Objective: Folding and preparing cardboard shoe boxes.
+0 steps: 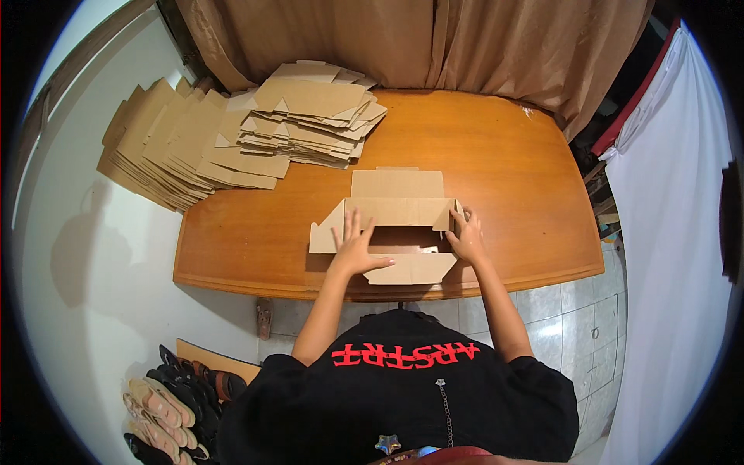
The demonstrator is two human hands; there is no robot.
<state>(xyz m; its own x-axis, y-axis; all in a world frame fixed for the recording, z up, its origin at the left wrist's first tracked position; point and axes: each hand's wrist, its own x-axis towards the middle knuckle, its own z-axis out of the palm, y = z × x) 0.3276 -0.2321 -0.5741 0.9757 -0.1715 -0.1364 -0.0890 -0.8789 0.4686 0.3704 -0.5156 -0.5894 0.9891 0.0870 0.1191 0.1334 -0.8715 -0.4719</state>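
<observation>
A partly folded brown cardboard box (399, 211) lies near the front edge of the table, with a flap standing out at its far side, one at its left and one toward me. Through its middle I look into a dark opening. My left hand (356, 249) rests on the left part of the box, fingers spread over the left panel and thumb stretched toward the near flap. At the right end, my right hand (469, 239) grips the box's side wall, its thumb near the opening and its fingers around the outer edge.
On the wooden table (496, 163), a tall pile of flat cardboard blanks (310, 108) stands at the back left, beside more leaning blanks (170, 139) along the wall. A brown curtain (418, 46) hangs behind. Shoes (167, 407) sit at lower left; a white cloth (659, 232) hangs right.
</observation>
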